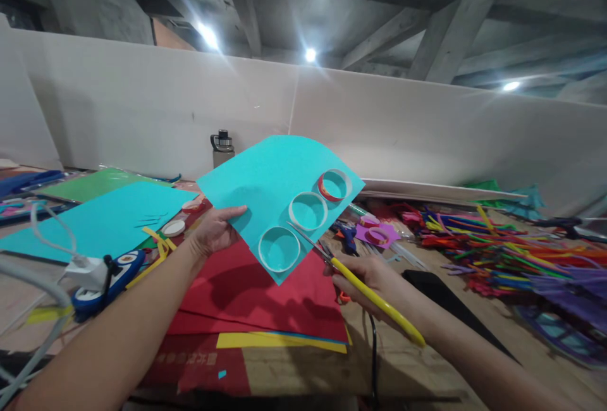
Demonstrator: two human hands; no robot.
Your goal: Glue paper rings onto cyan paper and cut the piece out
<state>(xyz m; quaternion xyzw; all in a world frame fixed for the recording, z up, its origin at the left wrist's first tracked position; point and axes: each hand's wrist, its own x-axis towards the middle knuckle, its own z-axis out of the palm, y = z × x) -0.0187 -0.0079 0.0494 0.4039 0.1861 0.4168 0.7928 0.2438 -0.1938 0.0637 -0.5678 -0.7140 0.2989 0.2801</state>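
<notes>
A light blue sheet (265,177) is held up over the table, its left edge pinched in my left hand (220,229), thumb on top. Three rings stand in a row along its right edge: a white ring (279,229), a middle white ring (308,195) and a red and white ring (325,191). My right hand (363,278) is closed on yellow-handled scissors (379,302). The blades reach the sheet's edge, between the lower two rings. How the lower blade lies behind the sheet is hidden.
Red sheets (265,310) lie below on the table. A glue gun (348,238), black phone (441,300) and colourful pipe cleaners (497,259) are at right. A blue power strip (107,284) and another blue sheet (104,221) lie left. A bottle (222,148) stands behind.
</notes>
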